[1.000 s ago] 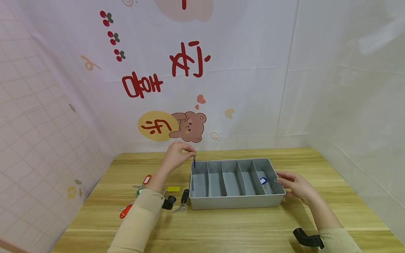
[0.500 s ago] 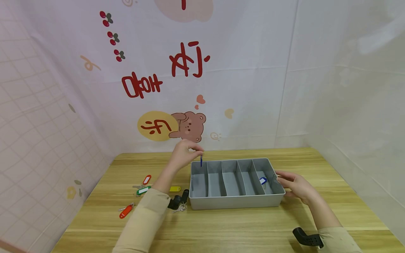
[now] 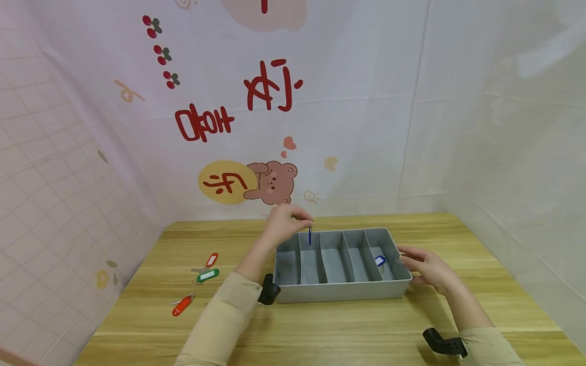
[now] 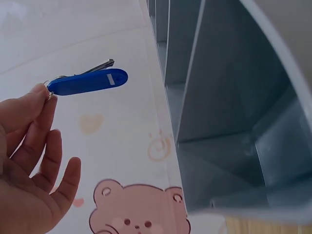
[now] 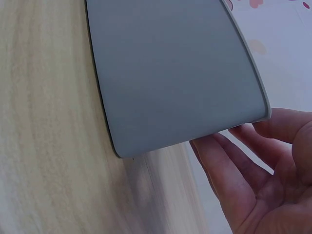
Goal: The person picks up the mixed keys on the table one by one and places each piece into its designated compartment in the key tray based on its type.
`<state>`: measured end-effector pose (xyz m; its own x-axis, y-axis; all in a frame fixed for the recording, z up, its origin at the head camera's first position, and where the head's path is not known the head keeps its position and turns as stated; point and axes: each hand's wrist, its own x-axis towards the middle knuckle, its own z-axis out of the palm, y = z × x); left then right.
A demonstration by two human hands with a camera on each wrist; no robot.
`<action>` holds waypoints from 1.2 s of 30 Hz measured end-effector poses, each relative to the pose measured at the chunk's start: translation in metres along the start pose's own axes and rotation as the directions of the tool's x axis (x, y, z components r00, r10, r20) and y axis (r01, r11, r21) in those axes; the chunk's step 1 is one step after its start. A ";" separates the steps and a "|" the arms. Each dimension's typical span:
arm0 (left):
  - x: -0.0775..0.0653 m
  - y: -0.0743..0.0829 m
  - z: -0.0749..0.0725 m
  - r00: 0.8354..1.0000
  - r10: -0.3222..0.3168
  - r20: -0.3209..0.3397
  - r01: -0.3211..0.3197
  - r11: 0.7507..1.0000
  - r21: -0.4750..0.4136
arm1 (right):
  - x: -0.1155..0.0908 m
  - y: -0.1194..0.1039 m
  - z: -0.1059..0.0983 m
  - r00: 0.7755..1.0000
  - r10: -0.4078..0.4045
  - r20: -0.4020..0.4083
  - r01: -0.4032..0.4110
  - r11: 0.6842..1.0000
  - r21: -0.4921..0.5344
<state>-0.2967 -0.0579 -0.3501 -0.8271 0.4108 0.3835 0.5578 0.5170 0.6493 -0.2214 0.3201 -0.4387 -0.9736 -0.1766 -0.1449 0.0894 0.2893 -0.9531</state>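
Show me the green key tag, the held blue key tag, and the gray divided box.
Green key tag (image 3: pixel 208 275), head view: its label.
Held blue key tag (image 4: pixel 88 82), left wrist view: its plastic body.
Gray divided box (image 3: pixel 343 293), head view: its front wall.

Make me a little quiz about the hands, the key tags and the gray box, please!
1. Which hand holds up a blue key tag?
2. True or false: the green key tag lies outside the gray box.
3. How many compartments does the gray box have?

Key:
1. The left hand.
2. True; it lies on the table.
3. Five.
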 end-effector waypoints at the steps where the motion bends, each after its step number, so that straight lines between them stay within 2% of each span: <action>1: 0.000 0.002 0.002 1.000 0.003 0.002 -0.003 1.000 0.000 | 0.000 0.000 0.000 1.000 0.000 -0.001 0.000 1.000 0.000; 17: 0.001 0.025 0.031 0.999 -0.009 0.037 0.012 0.996 -0.086 | 0.001 0.000 0.000 1.000 -0.003 0.010 0.003 1.000 0.010; 23: 0.002 0.033 0.045 0.998 -0.048 0.049 0.054 0.991 -0.123 | 0.001 0.001 0.000 1.000 -0.011 0.016 0.010 1.000 0.026; 36: 0.012 0.050 0.072 0.997 -0.043 0.063 0.050 0.992 -0.117 | 0.000 0.001 0.000 1.000 -0.007 0.013 0.007 1.000 0.009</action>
<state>-0.2740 0.0271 -0.3604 -0.8444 0.4349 0.3129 0.5037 0.4453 0.7403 -0.2210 0.3205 -0.4395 -0.9714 -0.1908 -0.1414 0.0843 0.2793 -0.9565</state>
